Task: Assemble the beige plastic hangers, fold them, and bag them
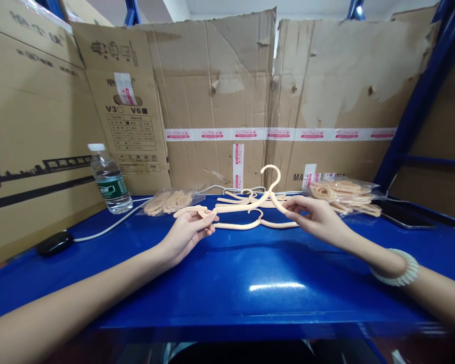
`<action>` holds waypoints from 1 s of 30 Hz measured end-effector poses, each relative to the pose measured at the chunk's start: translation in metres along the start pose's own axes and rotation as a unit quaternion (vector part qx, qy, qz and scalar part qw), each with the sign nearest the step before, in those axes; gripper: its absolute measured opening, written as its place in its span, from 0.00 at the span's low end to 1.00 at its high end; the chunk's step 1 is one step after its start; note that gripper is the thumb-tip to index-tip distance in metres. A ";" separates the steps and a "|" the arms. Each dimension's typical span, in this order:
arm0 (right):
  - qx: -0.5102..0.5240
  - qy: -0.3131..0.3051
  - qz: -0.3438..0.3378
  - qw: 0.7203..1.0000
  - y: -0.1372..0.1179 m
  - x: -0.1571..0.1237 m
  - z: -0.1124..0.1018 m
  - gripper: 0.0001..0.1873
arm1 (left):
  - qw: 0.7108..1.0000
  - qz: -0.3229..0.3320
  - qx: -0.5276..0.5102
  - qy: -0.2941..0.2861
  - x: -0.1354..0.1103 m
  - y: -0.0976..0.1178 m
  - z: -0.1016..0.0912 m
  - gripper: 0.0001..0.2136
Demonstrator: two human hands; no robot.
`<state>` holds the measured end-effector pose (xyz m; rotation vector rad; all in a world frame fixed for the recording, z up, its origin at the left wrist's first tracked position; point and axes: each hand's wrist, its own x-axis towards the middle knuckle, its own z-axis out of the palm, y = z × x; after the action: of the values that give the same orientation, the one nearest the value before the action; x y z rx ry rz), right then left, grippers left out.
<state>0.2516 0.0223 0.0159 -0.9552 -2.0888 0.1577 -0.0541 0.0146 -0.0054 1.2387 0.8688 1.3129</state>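
Observation:
A peach-coloured plastic hanger point(242, 206) is raised above the blue table, its hook upright. My left hand point(191, 230) pinches its left side, where the arm's end piece sticks out past my fingers. On the right, my right hand point(311, 215) is closed on the hanger's other arm. Just behind and below it, a second hanger point(260, 223) of the same colour lies on the table. Several more hangers point(246, 197) lie farther back, partly hidden by the raised one.
Clear bags of peach hanger parts lie at the back left point(170, 200) and back right point(343, 192). A water bottle point(109, 184), a black mouse point(55, 243) with white cable and a dark phone point(405, 216) rest on the blue table point(242, 288). Cardboard sheets point(216, 96) wall the back.

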 end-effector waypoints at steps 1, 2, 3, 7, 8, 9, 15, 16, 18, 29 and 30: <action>0.002 0.000 0.003 1.000 0.000 0.000 0.000 0.11 | 0.999 0.001 0.041 -0.010 -0.003 0.000 0.001 0.10; 0.006 -0.003 0.008 1.000 0.001 0.000 -0.001 0.12 | 0.995 0.003 0.096 -0.027 -0.006 0.001 0.002 0.09; 0.013 -0.009 0.014 1.000 0.002 0.000 -0.002 0.13 | 0.986 0.012 0.160 -0.053 -0.010 0.001 0.004 0.09; 0.038 -0.076 0.046 0.995 0.009 0.002 -0.010 0.14 | 0.874 0.158 0.405 -0.218 -0.028 0.004 0.012 0.05; 0.040 -0.106 0.052 0.992 0.011 0.002 -0.012 0.14 | 0.833 0.210 0.440 -0.262 -0.032 0.005 0.014 0.05; 0.041 -0.134 0.056 0.989 0.013 0.003 -0.013 0.13 | 0.792 0.252 0.469 -0.298 -0.036 0.007 0.015 0.05; -0.028 -0.195 0.020 0.980 0.015 0.000 -0.010 0.08 | 0.658 0.338 0.575 -0.348 -0.044 0.012 0.018 0.10; -0.046 -0.199 0.010 0.979 0.014 -0.001 -0.008 0.08 | 0.649 0.341 0.585 -0.347 -0.044 0.013 0.018 0.10; -0.083 -0.205 -0.006 0.975 0.013 -0.002 -0.002 0.07 | 0.646 0.339 0.596 -0.336 -0.043 0.013 0.018 0.10; -0.163 -0.167 -0.035 0.972 0.020 -0.007 0.014 0.08 | 0.677 0.240 0.647 -0.257 -0.035 0.008 0.010 0.16; -0.162 -0.165 -0.032 0.972 0.022 -0.007 0.014 0.07 | 0.679 0.237 0.645 -0.257 -0.034 0.008 0.009 0.16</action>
<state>0.2566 0.0356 -0.0070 -1.1100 -2.5025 -0.0660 -0.0511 -0.0216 -0.0023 2.9355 1.0799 0.4199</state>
